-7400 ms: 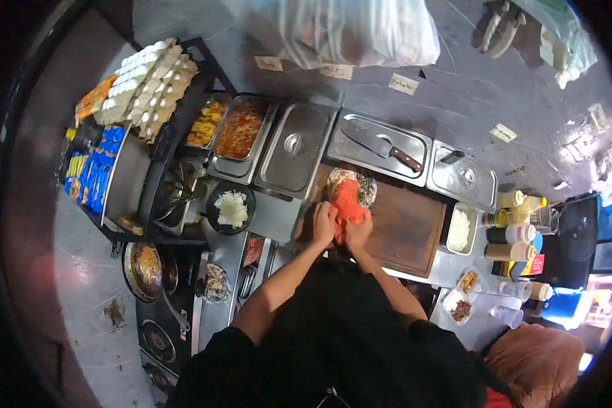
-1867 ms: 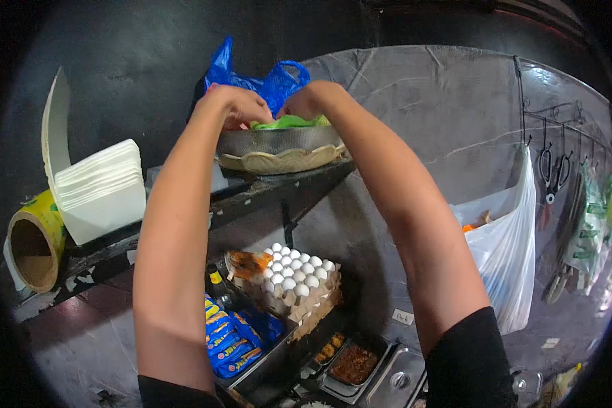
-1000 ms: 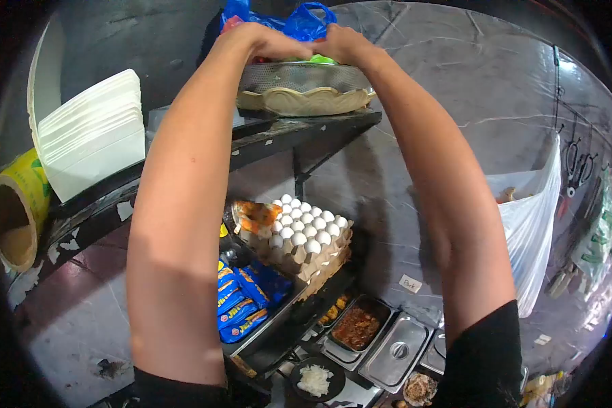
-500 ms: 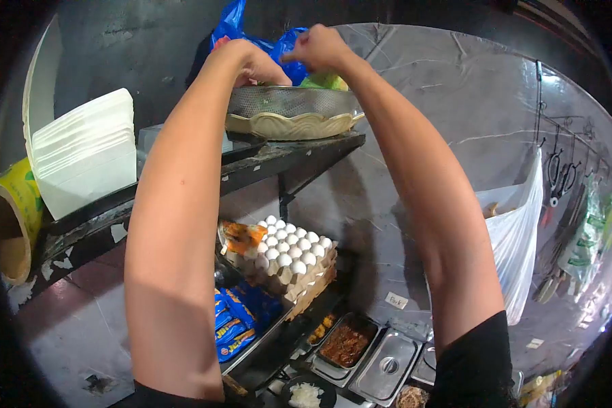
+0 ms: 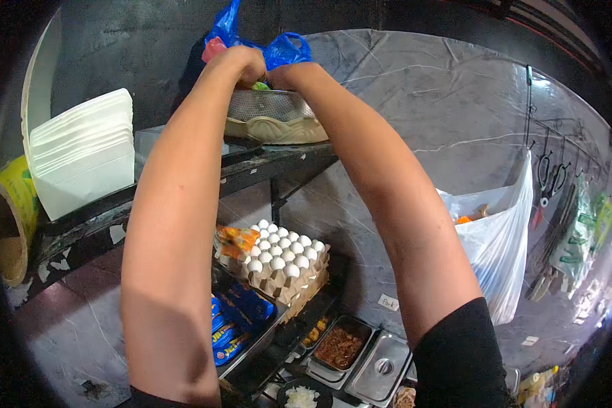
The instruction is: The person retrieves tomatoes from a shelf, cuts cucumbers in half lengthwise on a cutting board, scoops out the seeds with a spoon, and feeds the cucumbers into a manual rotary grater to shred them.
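Observation:
Both arms reach up to a silver perforated colander, which sits in a cream basket with a wavy rim on the shelf. My left hand bends down over the colander's left rim; its fingers are mostly hidden. Close by on the right, my right hand dips behind the rim, fingers out of sight. A bit of something light green shows between the hands. Behind them stands a blue plastic bag, and a pink item peeks out beside my left wrist.
The black shelf also carries stacked white foam boxes and a yellow roll. Below are egg trays, blue packets, a pan of brown food and a lidded pan. A white bag hangs right.
My right hand has moved left and down into the colander, closer to my left hand. The green item, earlier by the right hand at the colander's right, now shows only between the hands.

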Tool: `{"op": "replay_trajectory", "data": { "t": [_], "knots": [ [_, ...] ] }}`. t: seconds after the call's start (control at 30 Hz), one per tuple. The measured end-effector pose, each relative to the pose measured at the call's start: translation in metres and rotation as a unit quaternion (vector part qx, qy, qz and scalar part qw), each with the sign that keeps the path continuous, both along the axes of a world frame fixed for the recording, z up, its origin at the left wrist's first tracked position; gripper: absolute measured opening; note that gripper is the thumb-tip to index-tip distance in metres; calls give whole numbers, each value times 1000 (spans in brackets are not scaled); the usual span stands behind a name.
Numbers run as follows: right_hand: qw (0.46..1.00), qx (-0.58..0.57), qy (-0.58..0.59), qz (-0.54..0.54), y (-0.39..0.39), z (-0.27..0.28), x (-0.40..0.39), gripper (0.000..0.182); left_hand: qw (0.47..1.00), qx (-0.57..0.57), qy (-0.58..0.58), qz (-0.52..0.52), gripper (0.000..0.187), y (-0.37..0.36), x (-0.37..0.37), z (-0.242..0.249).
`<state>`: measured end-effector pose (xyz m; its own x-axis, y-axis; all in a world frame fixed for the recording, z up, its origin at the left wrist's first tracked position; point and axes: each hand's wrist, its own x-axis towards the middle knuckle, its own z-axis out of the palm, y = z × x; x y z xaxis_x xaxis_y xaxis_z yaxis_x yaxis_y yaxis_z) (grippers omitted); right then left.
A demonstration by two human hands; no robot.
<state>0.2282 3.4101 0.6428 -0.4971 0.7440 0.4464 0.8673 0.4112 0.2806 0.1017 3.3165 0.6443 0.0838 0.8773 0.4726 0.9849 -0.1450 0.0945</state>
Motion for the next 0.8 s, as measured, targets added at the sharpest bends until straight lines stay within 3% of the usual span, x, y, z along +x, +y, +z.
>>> {"op": "replay_trajectory", "data": {
  "t": [0.13,0.33,0.4,0.53,0.6,0.7,0.8],
  "knots": [
    [993,54,72,70,-6,-2,10,49,999,10,38,13,48,-8,7,-6],
    [980,134,129,68,1,-4,2,46,991,-131,-34,7,57,-17,8,-10],
    [979,143,128,68,2,0,-3,46,991,-130,32,21,62,-17,6,-4],
    [977,158,131,52,5,-3,3,44,997,-60,35,32,61,-42,15,-13],
    [979,158,125,22,6,-5,7,44,1000,-16,-6,-15,65,-37,14,-15],
    [990,107,76,-42,9,-10,23,43,1000,4,-6,-2,67,-24,9,-17],
    [999,22,-11,-23,-10,-4,44,40,996,-75,-35,20,70,-56,20,-20]
  ]
}}
